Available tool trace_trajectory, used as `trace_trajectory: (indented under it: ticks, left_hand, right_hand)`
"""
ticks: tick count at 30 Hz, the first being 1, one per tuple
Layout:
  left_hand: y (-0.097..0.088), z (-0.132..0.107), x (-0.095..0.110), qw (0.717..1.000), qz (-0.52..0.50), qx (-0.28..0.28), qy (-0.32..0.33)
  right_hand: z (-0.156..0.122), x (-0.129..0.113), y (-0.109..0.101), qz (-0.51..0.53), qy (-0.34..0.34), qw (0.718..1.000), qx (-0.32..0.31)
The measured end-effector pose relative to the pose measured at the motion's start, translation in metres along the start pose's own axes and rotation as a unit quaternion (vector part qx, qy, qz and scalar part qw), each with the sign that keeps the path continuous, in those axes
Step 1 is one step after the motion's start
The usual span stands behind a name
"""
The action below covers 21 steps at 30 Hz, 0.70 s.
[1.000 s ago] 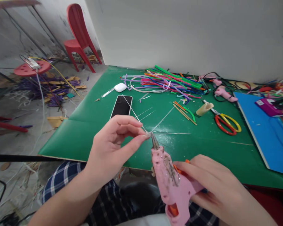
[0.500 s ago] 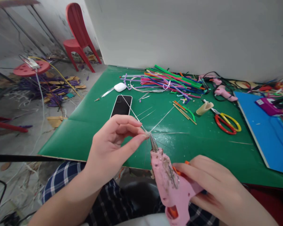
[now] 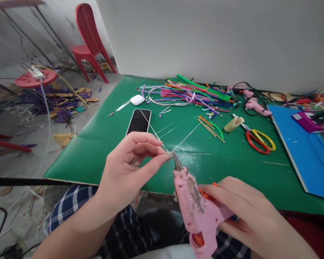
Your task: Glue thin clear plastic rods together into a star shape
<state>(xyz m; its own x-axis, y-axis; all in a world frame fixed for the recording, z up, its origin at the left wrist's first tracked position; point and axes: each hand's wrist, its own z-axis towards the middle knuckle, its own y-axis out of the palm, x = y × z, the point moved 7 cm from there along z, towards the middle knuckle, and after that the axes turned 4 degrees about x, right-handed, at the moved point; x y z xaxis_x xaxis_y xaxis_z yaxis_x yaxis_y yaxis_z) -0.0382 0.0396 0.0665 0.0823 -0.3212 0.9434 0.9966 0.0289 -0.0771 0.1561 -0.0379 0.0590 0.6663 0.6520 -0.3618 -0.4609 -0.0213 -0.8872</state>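
Just nearer the wearer than the smartphone (image 3: 138,121) and to its right, the left hand (image 3: 129,169) holds a pinch: thumb and index fingertip brought together on the small joined end of two thin white wires (image 3: 189,135), other fingers loosely curled. From the pinch the wires spread in a V; one runs back to overlap the smartphone in view, contact with it not determinable, the other slants away to the right of it.

Further right of the smartphone and nearer the wearer, the right hand (image 3: 245,208) is wrapped around the handle of a pink hot glue gun (image 3: 191,208), fingers at the orange trigger (image 3: 205,194). Metal nozzle (image 3: 178,162) points at the wire joint; tip right beside it, actual contact unclear.

Change against 0.5 s ago: nozzle tip displaced slightly to the right, gun body shifted a little with it, close to its position at 1.0 s ago. Left hand and pinch essentially unchanged; V of wires practically the same.

Surroundings on the green worktop (image 3: 110,154), unchanged: white earbud case (image 3: 137,100) just behind the smartphone; coloured craft stems (image 3: 197,94) heaped behind it and to its right; scissors (image 3: 259,140) with red and yellow handles well to its right; blue board (image 3: 299,154) farther right again.
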Motion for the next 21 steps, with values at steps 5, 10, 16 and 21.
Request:
trace_trajectory:
  ticks: [5, 10, 16, 21]
  left_hand:
    - [0.0, 0.0011, -0.001, 1.0, -0.003, 0.003, -0.005]
    - [-0.0002, 0.0017, -0.0005, 1.0, -0.006, 0.003, -0.002]
    - [-0.0011, 0.0009, -0.0013, 1.0, -0.012, 0.008, -0.004]
    - [0.0001, 0.0005, 0.0007, 1.0, -0.014, 0.002, 0.005]
  right_hand:
    - [0.0014, -0.0012, -0.0006, 0.003, -0.002, 1.0, -0.007]
    - [0.0024, -0.0033, -0.0014, 0.022, 0.008, 1.0, -0.016]
    - [-0.0004, -0.0024, -0.0015, 0.007, 0.009, 1.0, -0.016]
    - [-0.0005, -0.0005, -0.0004, 0.011, 0.011, 1.0, 0.0]
